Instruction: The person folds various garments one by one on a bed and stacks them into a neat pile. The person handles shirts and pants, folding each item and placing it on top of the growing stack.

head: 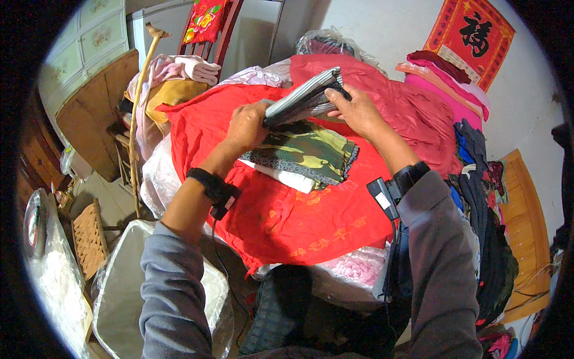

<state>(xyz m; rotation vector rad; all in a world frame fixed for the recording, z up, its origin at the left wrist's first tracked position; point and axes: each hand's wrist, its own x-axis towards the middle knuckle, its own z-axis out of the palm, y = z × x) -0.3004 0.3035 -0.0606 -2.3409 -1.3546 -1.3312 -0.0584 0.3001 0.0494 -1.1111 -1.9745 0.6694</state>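
Between my two hands is a folded striped grey-and-white cloth (305,99), raised above a small stack of folded fabric. My left hand (249,125) grips its near left end, the fingers partly hidden behind the wrist. At the far right end, my right hand (352,105) pinches the cloth between thumb and fingers. Below lies a folded camouflage cloth (314,141) with a grey patterned edge. A white folded cloth (287,178) sticks out from under it. The stack rests on a red sheet (287,224) spread over the bed.
A dark pink quilt (403,116) is heaped at the back. Folded bedding (444,85) is piled beside the wall, and dark clothes (480,202) hang along the right by a wooden headboard (524,233). A wooden walking stick (139,121) stands left, near a plastic-wrapped bin (130,278).
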